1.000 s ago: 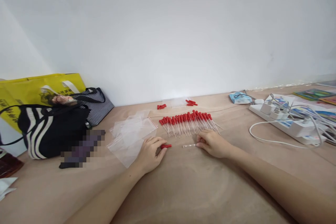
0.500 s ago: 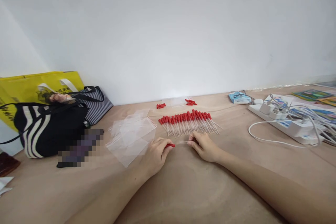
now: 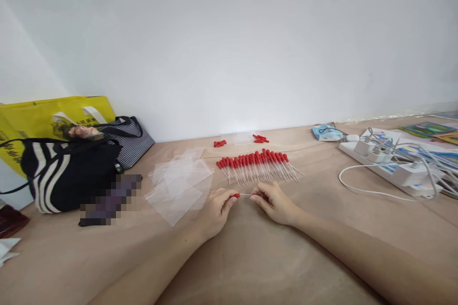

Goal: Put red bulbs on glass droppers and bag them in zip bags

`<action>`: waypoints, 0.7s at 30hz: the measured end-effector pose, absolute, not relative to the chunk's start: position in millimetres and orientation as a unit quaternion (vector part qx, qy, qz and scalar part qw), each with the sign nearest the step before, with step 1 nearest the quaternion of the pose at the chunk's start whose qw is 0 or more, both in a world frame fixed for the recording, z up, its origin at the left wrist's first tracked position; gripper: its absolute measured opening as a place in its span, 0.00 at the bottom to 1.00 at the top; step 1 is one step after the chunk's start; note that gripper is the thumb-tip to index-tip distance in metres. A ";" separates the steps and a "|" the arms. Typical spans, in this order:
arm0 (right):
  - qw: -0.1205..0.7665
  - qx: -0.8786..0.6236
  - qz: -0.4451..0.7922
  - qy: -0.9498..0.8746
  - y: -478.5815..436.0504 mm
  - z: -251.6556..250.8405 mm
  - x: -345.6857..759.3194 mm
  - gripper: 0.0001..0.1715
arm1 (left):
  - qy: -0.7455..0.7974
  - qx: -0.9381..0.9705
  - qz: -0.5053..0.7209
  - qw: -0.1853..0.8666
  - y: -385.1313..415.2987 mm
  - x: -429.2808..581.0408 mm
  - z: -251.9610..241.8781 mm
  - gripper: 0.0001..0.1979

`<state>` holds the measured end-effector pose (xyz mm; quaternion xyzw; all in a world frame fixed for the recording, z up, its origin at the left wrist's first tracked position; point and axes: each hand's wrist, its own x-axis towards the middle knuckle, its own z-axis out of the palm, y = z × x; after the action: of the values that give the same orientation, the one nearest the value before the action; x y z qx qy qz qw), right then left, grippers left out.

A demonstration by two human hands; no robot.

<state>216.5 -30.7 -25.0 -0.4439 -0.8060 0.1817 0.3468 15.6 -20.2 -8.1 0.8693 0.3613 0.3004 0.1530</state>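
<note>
My left hand (image 3: pixel 216 208) pinches a small red rubber bulb (image 3: pixel 236 195) between thumb and fingers. My right hand (image 3: pixel 274 202) pinches a thin clear glass tube (image 3: pixel 245 195) whose tip meets the bulb. Both hands rest on the tan table (image 3: pixel 250 257), close together. Just beyond them lies a row of several assembled droppers with red bulbs (image 3: pixel 257 166). Farther back by the wall sit two small heaps of loose red bulbs (image 3: pixel 219 143) (image 3: pixel 260 139) beside some clear tubes (image 3: pixel 243 139).
Clear zip bags (image 3: pixel 179 186) lie left of my left hand. Striped and yellow bags (image 3: pixel 67 167) stand at far left. A white power strip (image 3: pixel 390 164) with chargers and cables sits at right, near a blue tissue pack (image 3: pixel 326 132) and printed sheets (image 3: pixel 427 128).
My hands have come together: the left one brought the red bulb rightward, the right one brought the glass tube leftward, and tube and bulb now touch.
</note>
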 end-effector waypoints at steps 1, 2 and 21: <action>0.347 -0.442 0.179 -0.807 -31.2 -25.3 216.0 0.07 | 0.367 0.866 0.300 0.159 -20.6 16.0 -7.5 0.10; 0.348 -0.443 0.176 -0.808 -31.8 -25.6 215.3 0.07 | 0.372 0.863 0.299 0.165 -20.8 16.4 -7.1 0.09; 0.285 -0.386 0.009 -0.877 -38.2 -19.3 217.2 0.12 | 0.315 0.901 0.284 0.091 -24.7 16.3 -9.2 0.12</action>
<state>217.2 -38.2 -19.3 -0.3859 -0.8773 0.0095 0.2850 16.3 -24.7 -9.2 0.9012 0.3145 0.2838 0.0910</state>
